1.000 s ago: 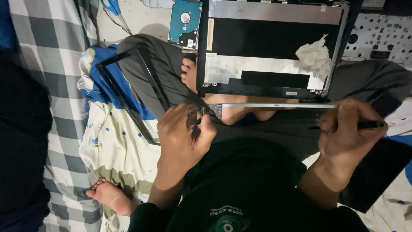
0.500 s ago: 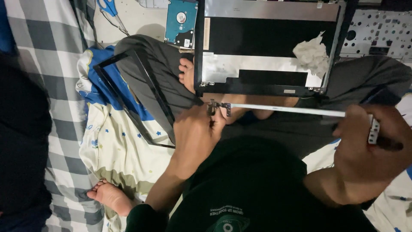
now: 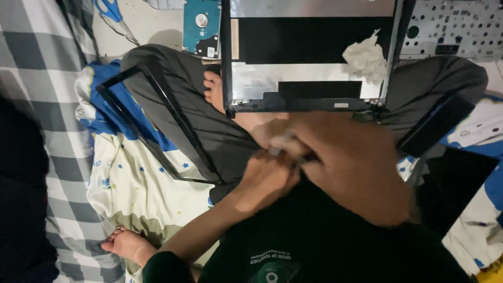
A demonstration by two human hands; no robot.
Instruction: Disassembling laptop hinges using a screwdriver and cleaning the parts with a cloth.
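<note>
head view. the left hand (image 3: 267, 178) and the right hand (image 3: 351, 167) are meeting at the centre of the frame, just below the lower edge of the laptop lid shell (image 3: 309, 57), which is lying back-down across the person's crossed legs. a small pale metal part (image 3: 280, 144), apparently the end of a hinge bracket, is showing between the fingers; it is blurred, and the rest of it is hidden under the right hand. the left hand is curling closed around that part. the right hand is covering it from above, and whether it is gripping anything cannot be told.

risk, as a judgement: the small part could be slipping out of the overlapping fingers and dropping into the folds of the star-printed bedding (image 3: 131, 188) at lower left, where it would be hard to find. the lid shell is only balancing on the legs, so a shift of a knee could be tipping it onto the hard disk drive (image 3: 201, 26) at the top of the frame. the crumpled white wad (image 3: 367, 57) is resting on the shell's right side. the detached black screen bezel (image 3: 157, 131) is leaning over the left thigh, well apart from both hands.
</note>
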